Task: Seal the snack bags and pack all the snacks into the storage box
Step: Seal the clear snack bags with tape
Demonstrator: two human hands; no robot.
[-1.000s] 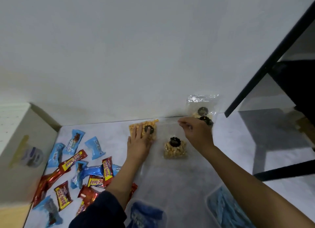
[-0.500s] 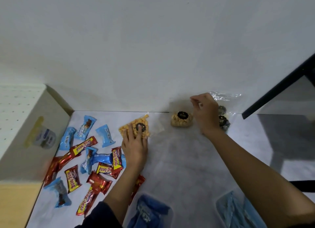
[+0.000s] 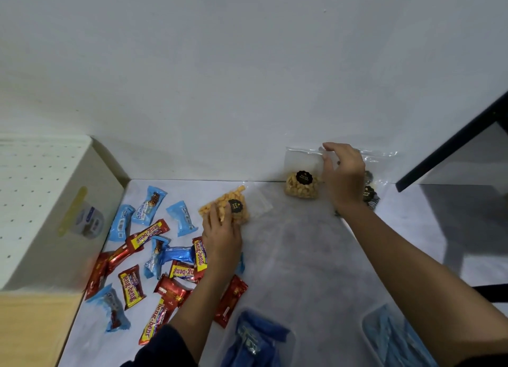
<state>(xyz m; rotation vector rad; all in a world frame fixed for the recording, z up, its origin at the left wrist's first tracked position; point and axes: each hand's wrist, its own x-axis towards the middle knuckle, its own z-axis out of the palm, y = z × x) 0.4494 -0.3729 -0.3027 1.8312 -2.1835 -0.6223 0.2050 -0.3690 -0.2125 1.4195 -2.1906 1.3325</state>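
Now that the right hand [image 3: 343,174], pinching its top, has stood the peanut bag [image 3: 301,186] upright beside it, sealing looks next; the left hand [image 3: 222,232] lies flat.

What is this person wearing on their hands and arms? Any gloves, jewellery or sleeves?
Both hands are bare. There are no gloves, and no ring or watch shows on the left hand or the right hand. The left arm has a dark navy sleeve, seen only at the bottom edge of the view. The right forearm is uncovered along nearly all of its visible length.
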